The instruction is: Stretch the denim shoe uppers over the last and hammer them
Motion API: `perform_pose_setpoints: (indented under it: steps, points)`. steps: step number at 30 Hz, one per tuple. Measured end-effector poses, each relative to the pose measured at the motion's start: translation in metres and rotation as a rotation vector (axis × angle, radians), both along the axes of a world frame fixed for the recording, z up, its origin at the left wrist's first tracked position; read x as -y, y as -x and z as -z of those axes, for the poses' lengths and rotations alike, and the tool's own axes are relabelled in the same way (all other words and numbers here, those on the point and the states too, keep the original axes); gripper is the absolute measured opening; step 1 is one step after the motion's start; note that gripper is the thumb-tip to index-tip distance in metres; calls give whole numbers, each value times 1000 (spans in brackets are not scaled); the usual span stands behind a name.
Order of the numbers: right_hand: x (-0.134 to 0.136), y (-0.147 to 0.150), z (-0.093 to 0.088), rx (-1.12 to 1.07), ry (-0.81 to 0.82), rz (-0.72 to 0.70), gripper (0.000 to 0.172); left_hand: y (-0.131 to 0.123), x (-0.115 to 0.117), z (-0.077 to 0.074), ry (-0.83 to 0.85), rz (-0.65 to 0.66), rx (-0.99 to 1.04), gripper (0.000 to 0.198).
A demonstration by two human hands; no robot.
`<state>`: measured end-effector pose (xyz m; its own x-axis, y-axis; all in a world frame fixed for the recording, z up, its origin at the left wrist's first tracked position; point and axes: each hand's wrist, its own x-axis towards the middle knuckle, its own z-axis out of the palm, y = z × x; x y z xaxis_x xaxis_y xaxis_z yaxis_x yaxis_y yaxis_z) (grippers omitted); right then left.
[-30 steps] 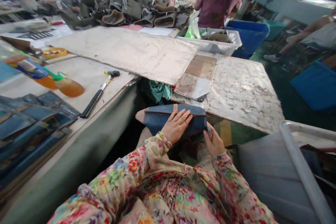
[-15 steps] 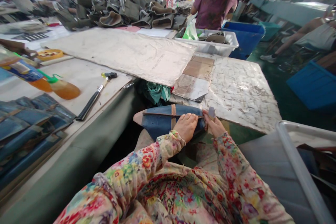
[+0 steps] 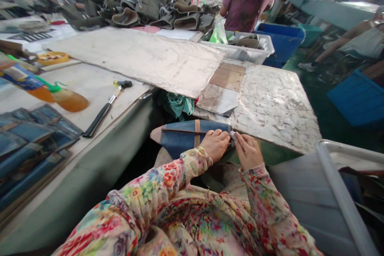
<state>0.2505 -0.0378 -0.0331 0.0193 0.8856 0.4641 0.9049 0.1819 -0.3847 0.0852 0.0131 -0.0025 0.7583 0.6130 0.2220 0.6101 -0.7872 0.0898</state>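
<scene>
A long blue shoe-upper-like piece lies across my lap, with a pale pinkish tip at its left end. A tan band crosses it, and a dark seam line runs along its length. My left hand grips its right part, fingers curled over the seam. Close beside it, my right hand pinches a small grey-white object against the right end of the piece. What that object is I cannot make out. The underside of the piece is hidden.
On the left bench lie a hammer, a glue-coloured squeeze bottle and stacked blue pieces. A pale board spans ahead; a scuffed board is at right. A grey bin stands by my right arm.
My right hand has turned over and come nearer the left hand, its grey object now low against the piece's right end. The left hand keeps its grip.
</scene>
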Motion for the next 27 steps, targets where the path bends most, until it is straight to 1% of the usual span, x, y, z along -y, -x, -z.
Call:
perform_pose_setpoints:
  steps: [4,8,11,14,17,22,27]
  points:
    - [2,6,-12,113,-46,-50,36,13,0,3,2,-18,46,32]
    - [3,17,-9,130,-51,-38,33,25,0,3,10,-36,53,32]
    - [2,28,-7,135,-41,-75,32,33,0,1,-2,-37,55,32]
    - [0,42,-11,120,-23,-118,31,41,0,0,-23,-56,54,31]
    - [-3,58,-15,119,-6,-124,31,52,0,-1,-47,-79,39,30]
    - [-9,81,-19,145,9,-188,32,74,2,0,-103,-167,16,27]
    - [-14,99,-21,177,32,-234,33,92,9,4,-107,-242,48,31]
